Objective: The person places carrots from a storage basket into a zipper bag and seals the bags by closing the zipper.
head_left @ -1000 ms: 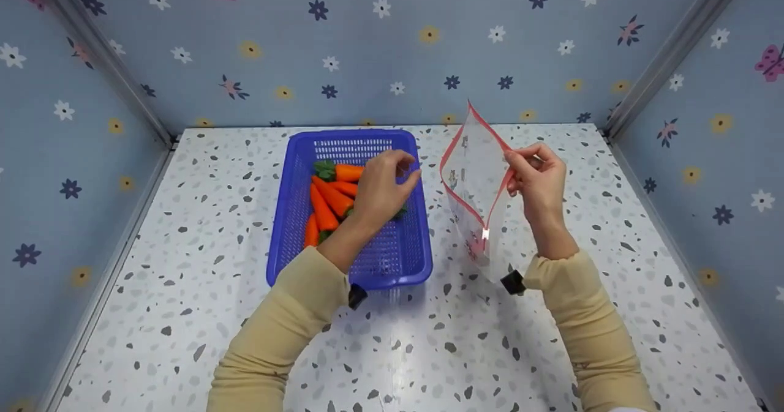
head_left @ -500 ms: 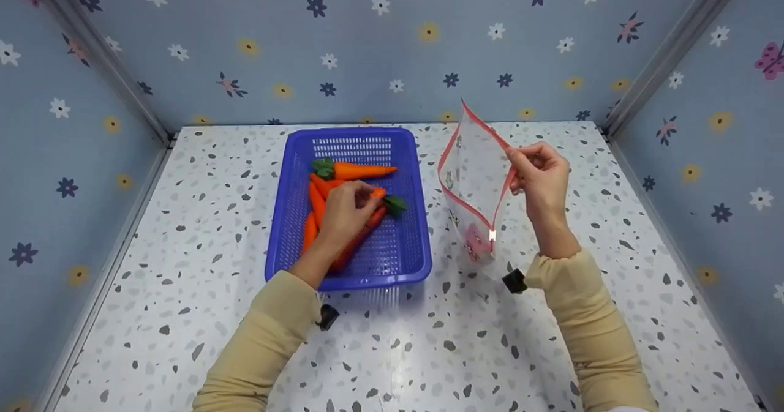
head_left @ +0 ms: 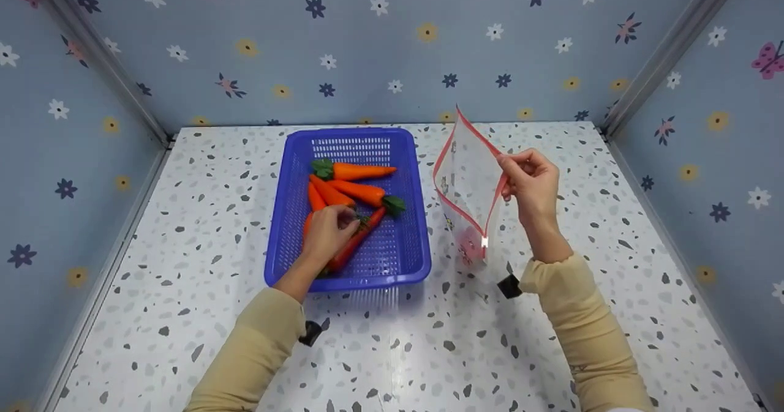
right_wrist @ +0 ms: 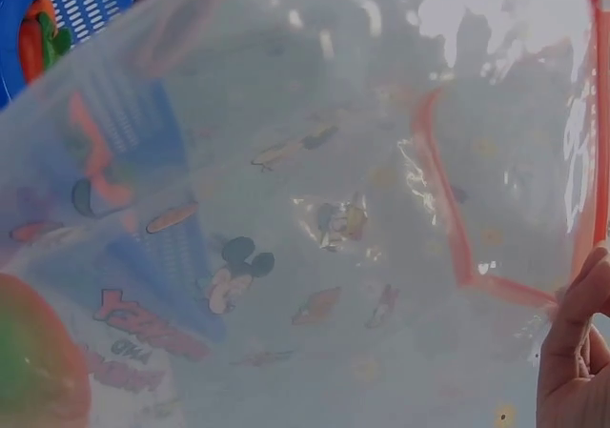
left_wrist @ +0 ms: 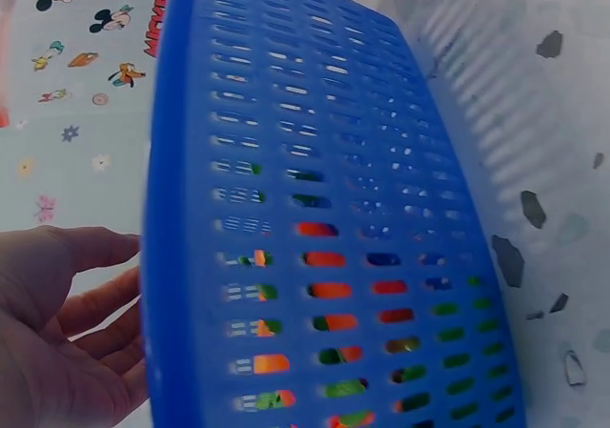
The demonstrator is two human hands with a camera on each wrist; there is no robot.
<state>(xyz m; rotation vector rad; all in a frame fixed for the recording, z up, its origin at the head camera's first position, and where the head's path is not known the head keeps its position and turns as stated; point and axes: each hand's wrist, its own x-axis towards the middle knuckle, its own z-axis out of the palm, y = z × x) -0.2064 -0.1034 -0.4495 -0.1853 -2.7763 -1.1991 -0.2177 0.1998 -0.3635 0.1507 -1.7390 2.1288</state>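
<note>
1. The left hand [head_left: 326,235], thumb and fingers parted, is over carrots [head_left: 361,193] in the blue basket [head_left: 422,240], left of frame centre.
2. Right of centre, the right hand [head_left: 534,185] pinches a red-edged clear bag [head_left: 470,182].

Three lookouts round one basket [head_left: 398,250]

The head camera gazes forward and down from high on the basket's near side, far enough back to take in the wall [head_left: 367,44] behind it. The left wrist one, turned sideways, stares at the basket's near side from close up. The right wrist one, off to the basket's right, peers closely through the bag [head_left: 468,182]; that bag and the right hand [head_left: 534,182] show in the head view too.
</note>
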